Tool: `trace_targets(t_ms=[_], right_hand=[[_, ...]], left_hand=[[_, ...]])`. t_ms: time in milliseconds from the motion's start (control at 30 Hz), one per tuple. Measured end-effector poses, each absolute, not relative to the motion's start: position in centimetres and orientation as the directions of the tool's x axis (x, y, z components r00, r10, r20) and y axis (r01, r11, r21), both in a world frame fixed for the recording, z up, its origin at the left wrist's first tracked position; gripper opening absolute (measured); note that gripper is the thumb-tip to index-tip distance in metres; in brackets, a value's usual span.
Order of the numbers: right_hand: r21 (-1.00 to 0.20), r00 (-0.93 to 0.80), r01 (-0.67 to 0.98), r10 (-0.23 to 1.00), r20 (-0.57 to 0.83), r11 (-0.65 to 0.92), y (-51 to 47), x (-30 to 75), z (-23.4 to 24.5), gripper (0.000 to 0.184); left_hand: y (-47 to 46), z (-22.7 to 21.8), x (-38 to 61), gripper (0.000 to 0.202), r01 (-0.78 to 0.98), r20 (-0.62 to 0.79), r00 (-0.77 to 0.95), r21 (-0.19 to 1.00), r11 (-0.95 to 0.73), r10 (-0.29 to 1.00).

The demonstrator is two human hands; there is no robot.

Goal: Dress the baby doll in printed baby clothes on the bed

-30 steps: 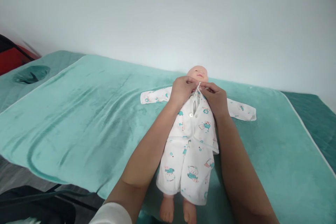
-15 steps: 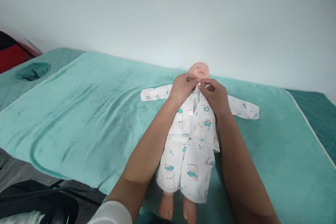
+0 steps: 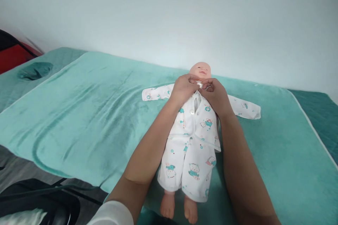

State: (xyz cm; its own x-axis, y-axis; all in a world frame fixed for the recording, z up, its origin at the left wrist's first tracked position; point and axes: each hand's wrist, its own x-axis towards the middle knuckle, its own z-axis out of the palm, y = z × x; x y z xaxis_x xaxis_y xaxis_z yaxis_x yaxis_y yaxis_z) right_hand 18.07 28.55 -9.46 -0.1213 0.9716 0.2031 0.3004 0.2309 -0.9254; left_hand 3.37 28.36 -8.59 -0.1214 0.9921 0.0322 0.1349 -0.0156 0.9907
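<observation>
A baby doll (image 3: 200, 68) lies on its back, dressed in a white printed jacket (image 3: 207, 135) and white printed trousers (image 3: 195, 182). At its neck, my left hand (image 3: 185, 88) pinches the jacket's collar edge from the left. My right hand (image 3: 215, 93) pinches the collar's other edge, its fingertips close to those of the left. Between the fingers a bit of white collar shows; whether a button is there I cannot tell. Below, the jacket front gaps slightly, with a white button (image 3: 192, 112) at chest height. Both sleeves lie spread out to the sides.
A turquoise cover (image 3: 87, 112) with creases lies over the padded table, which has a face hole (image 3: 35, 71) at the far left. A pale wall (image 3: 169, 17) rises behind it. At the lower left stands a black chair (image 3: 39, 200); something red (image 3: 13, 58) is beyond the table's left end.
The fingers of both hands have shifted slightly at the collar. The white collar strip that stood up between them now lies lower and flatter. The doll has not visibly moved.
</observation>
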Motion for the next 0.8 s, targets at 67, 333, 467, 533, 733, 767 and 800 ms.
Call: trace_targets(t_ms=[67,333,467,533,733,767,800], right_hand=[[-0.93,-0.103,0.296,0.975,0.198,0.22,28.5,18.1,-9.6,0.022],[-0.873,-0.08,0.385,0.953,0.292,0.3,28.0,18.2,-9.8,0.003],[-0.819,-0.098,0.425,0.919,0.383,0.387,28.0,18.5,-10.3,0.006],[-0.781,-0.125,0.444,0.893,0.432,0.44,28.0,18.6,-10.6,0.008],[-0.732,-0.148,0.459,0.856,0.495,0.503,27.8,18.9,-10.8,0.014],[-0.734,-0.146,0.458,0.857,0.495,0.502,27.8,18.9,-10.8,0.015],[-0.736,-0.146,0.455,0.857,0.493,0.501,27.8,18.9,-10.8,0.015]], left_hand=[[28.2,-8.6,3.3,0.033,0.136,0.037,-0.126,0.99,-0.02,0.991],[27.9,-9.3,2.5,0.022,0.173,0.116,-0.034,0.979,-0.108,0.993],[27.7,-9.4,2.1,0.017,0.323,0.212,0.004,0.925,-0.202,0.977],[27.4,-9.4,2.0,0.024,0.391,0.257,0.019,0.887,-0.244,0.966],[27.2,-9.8,2.0,0.038,0.538,0.332,0.039,0.788,-0.3,0.942],[27.2,-9.9,2.0,0.038,0.56,0.342,0.04,0.771,-0.304,0.939],[27.2,-10.1,2.0,0.039,0.575,0.356,0.042,0.755,-0.314,0.934]])
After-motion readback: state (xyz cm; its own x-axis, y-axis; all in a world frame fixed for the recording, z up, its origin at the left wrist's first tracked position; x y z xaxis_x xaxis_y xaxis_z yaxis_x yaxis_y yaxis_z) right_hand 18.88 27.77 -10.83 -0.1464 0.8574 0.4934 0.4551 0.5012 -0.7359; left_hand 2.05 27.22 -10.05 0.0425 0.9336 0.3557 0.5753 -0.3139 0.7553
